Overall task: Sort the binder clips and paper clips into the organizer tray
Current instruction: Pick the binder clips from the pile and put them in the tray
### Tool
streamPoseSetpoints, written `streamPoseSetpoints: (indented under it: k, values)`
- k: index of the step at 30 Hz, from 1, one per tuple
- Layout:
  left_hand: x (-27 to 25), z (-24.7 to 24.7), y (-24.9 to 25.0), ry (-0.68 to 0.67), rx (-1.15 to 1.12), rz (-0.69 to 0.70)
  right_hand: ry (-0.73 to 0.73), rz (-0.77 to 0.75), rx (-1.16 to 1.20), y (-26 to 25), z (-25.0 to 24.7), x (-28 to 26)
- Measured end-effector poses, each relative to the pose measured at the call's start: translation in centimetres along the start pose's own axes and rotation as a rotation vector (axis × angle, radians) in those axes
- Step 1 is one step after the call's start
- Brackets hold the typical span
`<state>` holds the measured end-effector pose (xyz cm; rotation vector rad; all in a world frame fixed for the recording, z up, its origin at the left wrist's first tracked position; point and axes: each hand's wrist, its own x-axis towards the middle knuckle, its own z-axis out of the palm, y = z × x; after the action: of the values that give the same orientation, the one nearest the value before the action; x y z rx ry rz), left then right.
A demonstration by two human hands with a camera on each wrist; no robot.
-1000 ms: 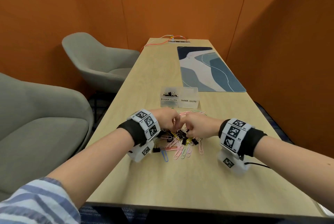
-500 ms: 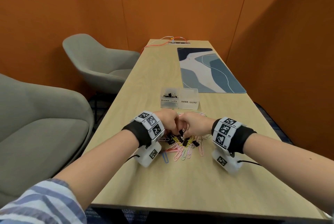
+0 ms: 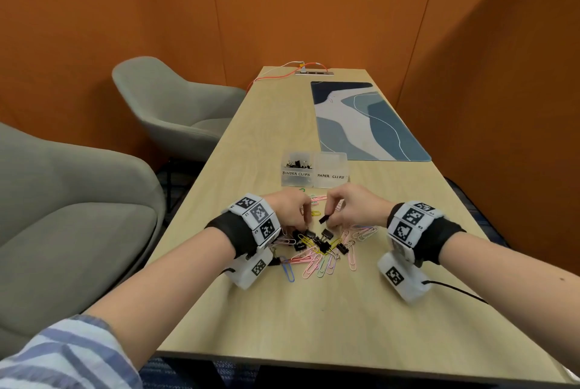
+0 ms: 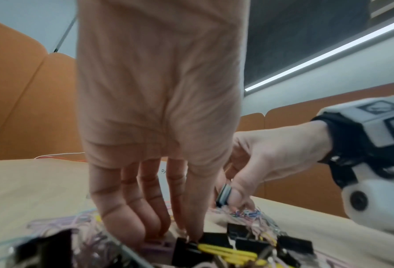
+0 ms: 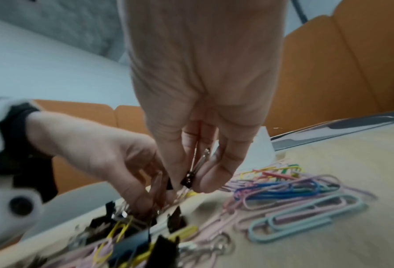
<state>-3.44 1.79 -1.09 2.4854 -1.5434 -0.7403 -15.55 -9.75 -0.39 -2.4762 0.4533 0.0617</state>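
Right hand (image 3: 348, 209) pinches small black binder clip (image 3: 324, 218); left hand (image 3: 290, 211) fingers straight.

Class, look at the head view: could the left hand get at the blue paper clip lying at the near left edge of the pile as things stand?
Probably yes. The blue paper clip lies flat at the pile's near edge, with nothing on it. The left hand is busy among the black binder clips just beyond it, so it would have to draw back towards the person first.
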Motion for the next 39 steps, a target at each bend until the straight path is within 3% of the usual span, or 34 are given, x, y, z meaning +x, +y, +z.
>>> streamPoseSetpoints:
  k: [3,6,11,16,21,30,39]
  values:
    - [0.2,0.1,0.0,0.007,0.008,0.015,0.029,0.058,0.154,0.4,-1.0,-0.2]
    - [0.2,0.0,0.1,-0.008,0.018,0.04,-0.033,0.076,0.171,0.3,-1.6,-0.5]
    - [0.1,0.1,0.2,0.05,0.044,0.079,-0.221,0.05,-0.068,-0.4,-0.5,-1.1]
    - [-0.8,-0.4,0.1,-0.029,0.029,0.094,-0.204,-0.07,-0.394,-1.4,0.7,-0.9]
    - [-1.0,0.3,0.5,-0.016,0.125,0.142,-0.174,-0.066,-0.464,-1.6,1.1,-0.4]
    - [-0.8,0.5,0.1,-0.01,0.031,0.2,-0.183,0.036,-0.164,-0.3,-0.4,-0.7]
    - [-0.5,0.0,-1.6,-0.063,-0.362,0.16,-0.119,0.115,0.228,0.0,-3.8,-0.3]
